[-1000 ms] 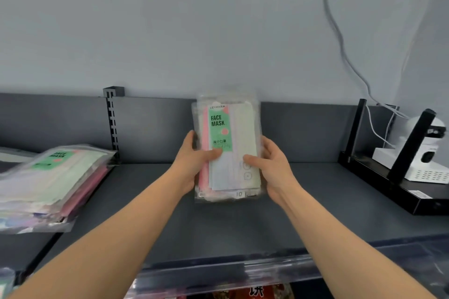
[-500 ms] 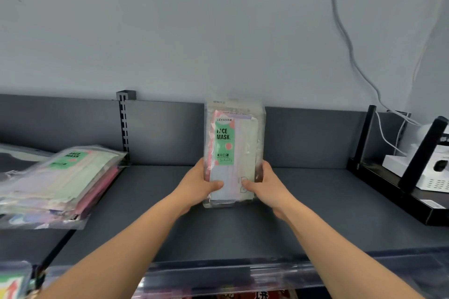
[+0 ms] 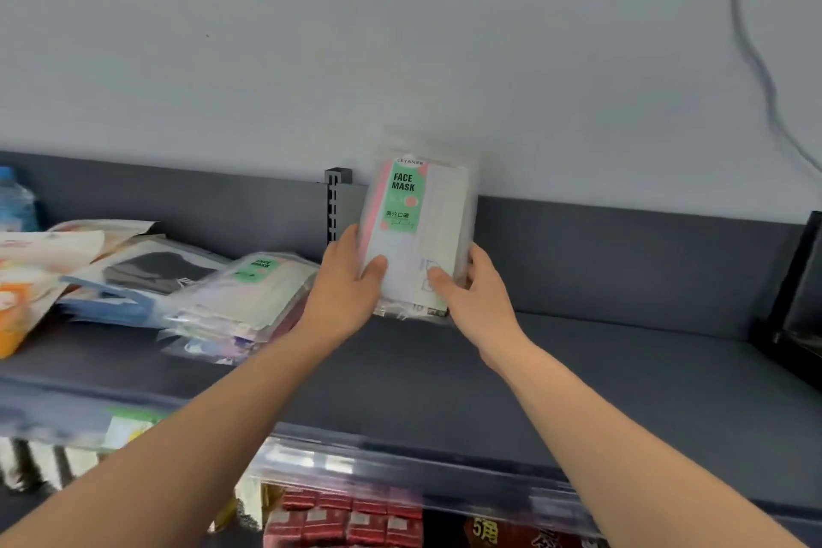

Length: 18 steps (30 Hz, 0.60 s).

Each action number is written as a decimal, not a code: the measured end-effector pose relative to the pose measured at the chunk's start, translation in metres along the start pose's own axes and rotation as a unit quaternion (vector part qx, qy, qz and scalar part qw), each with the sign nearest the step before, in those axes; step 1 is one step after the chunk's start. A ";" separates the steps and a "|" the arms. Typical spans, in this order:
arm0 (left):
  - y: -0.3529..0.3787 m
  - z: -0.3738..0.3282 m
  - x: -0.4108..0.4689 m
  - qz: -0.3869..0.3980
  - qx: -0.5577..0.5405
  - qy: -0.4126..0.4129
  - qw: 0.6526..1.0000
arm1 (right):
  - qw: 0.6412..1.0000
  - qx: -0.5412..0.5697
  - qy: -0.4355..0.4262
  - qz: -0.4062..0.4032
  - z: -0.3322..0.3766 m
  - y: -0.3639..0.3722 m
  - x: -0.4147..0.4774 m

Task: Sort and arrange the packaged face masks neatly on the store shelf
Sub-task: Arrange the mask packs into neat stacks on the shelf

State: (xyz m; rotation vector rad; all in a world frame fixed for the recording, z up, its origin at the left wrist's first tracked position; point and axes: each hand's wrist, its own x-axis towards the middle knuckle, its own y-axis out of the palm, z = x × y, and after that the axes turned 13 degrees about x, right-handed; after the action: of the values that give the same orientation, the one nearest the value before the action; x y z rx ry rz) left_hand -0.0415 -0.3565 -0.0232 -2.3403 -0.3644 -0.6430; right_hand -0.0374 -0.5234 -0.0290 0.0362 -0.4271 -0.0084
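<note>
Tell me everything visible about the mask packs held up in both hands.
The held mask packs are a bundle in clear plastic: green FACE MASK label, pink strip beside it, pale masks inside. It stands upright, tilted slightly, lower edge at the grey shelf. The left hand and right hand grip its lower sides, thumbs across the front.

The scene is viewed from a single head-worn camera, directed forward and slightly downward. The shelf [image 3: 578, 369] is framed from nearby, backed by the wall [image 3: 400, 58].

Both hands, left hand [image 3: 344, 285] and right hand [image 3: 473, 296], grip upright mask packs [image 3: 418, 231] on the shelf [image 3: 578, 378].
</note>
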 end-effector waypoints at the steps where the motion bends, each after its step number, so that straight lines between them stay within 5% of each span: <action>1: -0.012 0.009 0.001 -0.010 0.021 -0.005 1.000 | 1.000 0.002 -0.001 0.009 0.002 0.014 0.001; 7: -0.086 0.047 0.002 -0.020 0.100 -0.065 0.993 | 0.999 -0.032 0.024 0.032 0.007 0.098 0.007; 11: -0.121 0.075 0.010 0.048 0.137 -0.133 0.980 | 0.996 -0.049 0.074 0.025 0.007 0.146 0.011; 18: -0.157 0.127 0.020 0.158 0.110 -0.106 0.976 | 0.978 -0.085 0.189 -0.020 -0.010 0.192 0.014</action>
State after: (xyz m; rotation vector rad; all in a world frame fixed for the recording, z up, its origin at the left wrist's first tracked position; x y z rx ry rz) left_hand -0.0459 -0.1543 -0.0114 -2.1919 -0.1411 -0.1910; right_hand -0.0207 -0.3315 -0.0257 -0.1213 -0.0446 -0.0772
